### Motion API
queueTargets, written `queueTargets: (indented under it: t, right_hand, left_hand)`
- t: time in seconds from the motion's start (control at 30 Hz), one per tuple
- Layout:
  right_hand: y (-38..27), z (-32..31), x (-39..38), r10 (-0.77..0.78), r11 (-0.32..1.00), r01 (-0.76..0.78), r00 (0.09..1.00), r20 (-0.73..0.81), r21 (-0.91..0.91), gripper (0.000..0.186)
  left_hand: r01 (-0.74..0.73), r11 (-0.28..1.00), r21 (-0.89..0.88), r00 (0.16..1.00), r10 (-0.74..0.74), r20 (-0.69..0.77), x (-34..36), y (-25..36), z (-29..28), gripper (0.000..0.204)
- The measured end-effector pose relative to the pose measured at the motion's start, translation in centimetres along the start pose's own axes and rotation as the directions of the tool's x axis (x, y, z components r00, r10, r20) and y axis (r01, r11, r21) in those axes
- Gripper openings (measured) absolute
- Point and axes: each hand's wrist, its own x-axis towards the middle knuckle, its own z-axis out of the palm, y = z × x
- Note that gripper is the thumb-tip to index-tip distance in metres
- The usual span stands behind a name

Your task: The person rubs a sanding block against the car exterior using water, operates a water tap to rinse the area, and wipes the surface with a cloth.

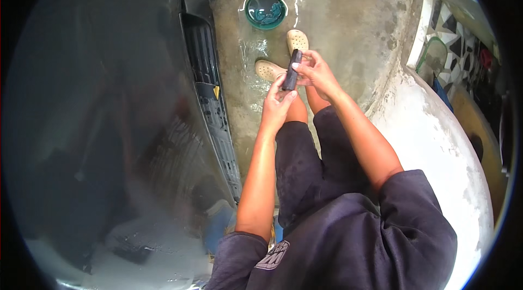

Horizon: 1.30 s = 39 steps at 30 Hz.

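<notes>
In front of my knees both hands hold a short, dark, bar-shaped object [292, 71], tilted with its upper end leaning right; I cannot make out its exact kind. My left hand [277, 103] grips its lower end between thumb and fingers. Around the upper part, the thumb and fingers of my right hand [315, 74] are closed on the same object. Parts of it are hidden behind my fingers.
A dark, wet, glossy vehicle [109, 115] fills the left side, with a black side step [201, 50] along its lower edge. Ahead, a green bucket [249, 18] stands on the wet concrete floor [348, 12]. To my right runs a pale wall ledge [436, 148].
</notes>
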Motion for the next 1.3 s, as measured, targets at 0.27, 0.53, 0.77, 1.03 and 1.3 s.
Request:
queueTargets:
  t: [0.27,0.53,0.77,1.03,1.3]
  right_hand:
    - [0.0,-0.9,-2.9,-0.014,0.983,-0.012,0.990,-0.140,-0.186,0.063]
    - [-1.5,1.3,-4.4,-0.107,0.984,0.079,0.980,-0.171,-0.163,0.062]
    - [4.4,0.1,4.8,-0.085,0.977,0.049,0.982,-0.166,-0.210,0.060]
    - [2.2,-2.7,25.8,-0.446,0.545,0.016,0.852,-0.273,-0.838,0.066]
    - [-1.5,-7.3,35.4,-0.135,0.401,0.002,0.989,-0.057,-0.916,0.034]
  left_hand:
    - [0.160,0.773,-0.614,0.918,-0.345,-0.196,-1.5,-4.2,-2.0,0.022]
    - [-0.061,0.650,-0.757,0.851,-0.362,-0.379,5.1,-4.8,-13.4,0.024]
    - [0.024,0.843,-0.537,0.713,-0.391,-0.582,7.5,-6.5,-11.3,0.051]
    - [0.440,0.827,-0.350,0.808,-0.534,-0.248,3.5,-10.7,4.7,0.045]
    - [0.552,0.802,-0.229,0.775,-0.595,-0.215,4.2,-10.6,11.0,0.043]
